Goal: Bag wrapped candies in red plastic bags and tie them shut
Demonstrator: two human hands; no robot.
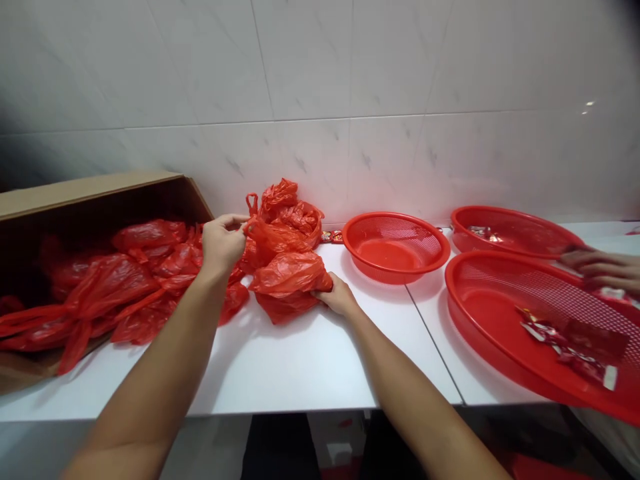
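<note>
A red plastic bag [287, 283] bulges on the white table in front of me. My left hand [223, 240] pinches its upper left part between thumb and fingers. On the bag's right side, my right hand [336, 293] grips the plastic, with some fingers hidden behind it. Right behind stands a red basket [316, 230] heaped with crumpled red bags [283, 197]. What lies inside the held bag is hidden.
To the left, an open cardboard box [95, 190] overflows with filled red bags [120, 280]. A red basket [395, 270] stands right of centre. Farther right, two more red baskets hold small packets [560, 343], and another person's hand [607, 270] reaches over them. Behind is a tiled wall.
</note>
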